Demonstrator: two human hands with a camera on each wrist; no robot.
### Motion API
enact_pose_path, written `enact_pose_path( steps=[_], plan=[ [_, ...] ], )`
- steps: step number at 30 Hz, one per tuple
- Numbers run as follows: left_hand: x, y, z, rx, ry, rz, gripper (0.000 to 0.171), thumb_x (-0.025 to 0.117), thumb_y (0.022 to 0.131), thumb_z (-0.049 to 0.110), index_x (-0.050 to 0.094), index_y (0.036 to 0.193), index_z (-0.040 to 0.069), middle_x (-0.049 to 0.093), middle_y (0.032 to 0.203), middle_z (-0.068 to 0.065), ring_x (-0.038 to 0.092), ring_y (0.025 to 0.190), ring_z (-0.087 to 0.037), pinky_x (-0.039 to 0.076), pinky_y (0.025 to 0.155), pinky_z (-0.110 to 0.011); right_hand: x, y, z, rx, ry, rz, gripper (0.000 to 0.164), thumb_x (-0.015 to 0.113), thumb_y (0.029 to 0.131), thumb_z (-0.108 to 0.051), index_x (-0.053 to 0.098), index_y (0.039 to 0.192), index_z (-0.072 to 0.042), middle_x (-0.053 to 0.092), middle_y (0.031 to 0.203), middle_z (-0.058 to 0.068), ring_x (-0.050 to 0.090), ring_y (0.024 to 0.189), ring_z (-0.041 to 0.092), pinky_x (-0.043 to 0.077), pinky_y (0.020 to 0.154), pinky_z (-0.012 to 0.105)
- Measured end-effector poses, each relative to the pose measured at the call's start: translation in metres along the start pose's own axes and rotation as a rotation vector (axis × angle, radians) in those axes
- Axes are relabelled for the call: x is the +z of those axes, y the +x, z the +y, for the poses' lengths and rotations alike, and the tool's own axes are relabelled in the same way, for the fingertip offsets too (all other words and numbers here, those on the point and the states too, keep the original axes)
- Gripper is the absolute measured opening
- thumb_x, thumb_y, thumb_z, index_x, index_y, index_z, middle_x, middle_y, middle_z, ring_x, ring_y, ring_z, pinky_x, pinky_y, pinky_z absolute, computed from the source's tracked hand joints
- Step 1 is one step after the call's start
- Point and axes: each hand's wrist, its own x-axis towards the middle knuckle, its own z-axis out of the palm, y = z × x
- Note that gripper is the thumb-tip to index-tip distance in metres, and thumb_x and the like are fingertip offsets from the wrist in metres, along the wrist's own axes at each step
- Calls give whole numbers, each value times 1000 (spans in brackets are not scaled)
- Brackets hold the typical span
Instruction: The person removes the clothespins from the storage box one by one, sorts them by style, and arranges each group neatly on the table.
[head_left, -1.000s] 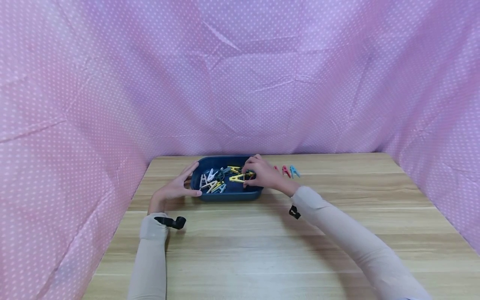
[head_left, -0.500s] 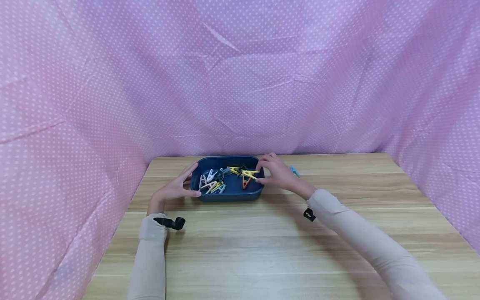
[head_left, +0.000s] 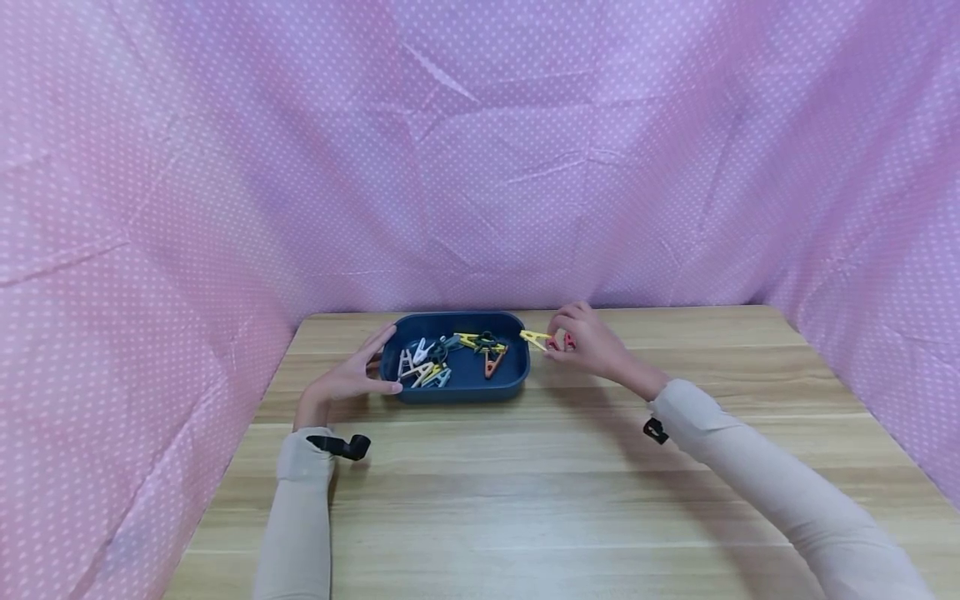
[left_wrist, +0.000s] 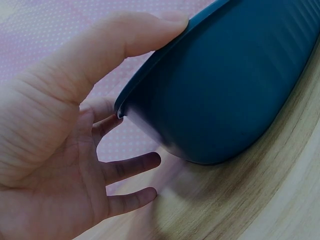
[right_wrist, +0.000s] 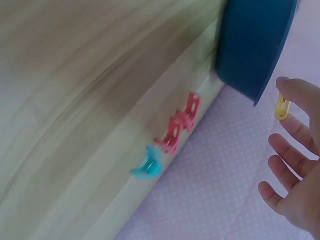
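Widely splayed left hand (head_left: pixel 351 375), right (head_left: pixel 590 342) pinching clothespin (head_left: pixel 533 338)

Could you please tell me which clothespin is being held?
The yellow clothespin pinched in the right grip, by the tub; the other yellow clothespins lie inside it, and the red clothespins and light-blue clothespin rest on the table.

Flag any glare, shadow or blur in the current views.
Head view: pale sheen on the near tabletop, soft shadow beside the right sleeve; left wrist view: outer side of the container looks dim, the left hand fairly sharp; right wrist view: the blue clip and red clips blurred, the yellow clip somewhat clearer.
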Motion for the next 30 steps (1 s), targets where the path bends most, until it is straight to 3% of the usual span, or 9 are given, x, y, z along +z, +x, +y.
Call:
enact_pose_path(
  steps=[9, 23, 30],
  plan=[
    [1, 0, 2, 10, -17, -4, 101, 74, 81, 21, 3, 152, 23, -8, 158, 1, 13, 141, -38, 22, 110, -58, -14, -20, 22, 103, -55, 2, 30, 82, 71, -22, 66, 88, -5, 61, 99, 11, 47, 94, 27, 42, 82, 41],
    [0, 1, 2, 18, -17, 4, 102, 75, 80, 21, 3, 153, 21, -7, 159, 0, 15, 140, -40, 23, 110, -57, -14, -44, 56, 171, -129, 127, 32, 84, 65, -17, 65, 83, 1, 60, 88, 18, 43, 82, 31, 34, 73, 42],
    [0, 1, 1, 5, -22, -2, 101, 75, 81, 21, 3, 152, 23, -8, 158, 3, 14, 141, -40, 23, 110, -57, -15, -52, 67, 262, -146, 103, 31, 83, 67, -18, 65, 83, 2, 60, 91, 18, 41, 86, 31, 32, 77, 44]
  ],
)
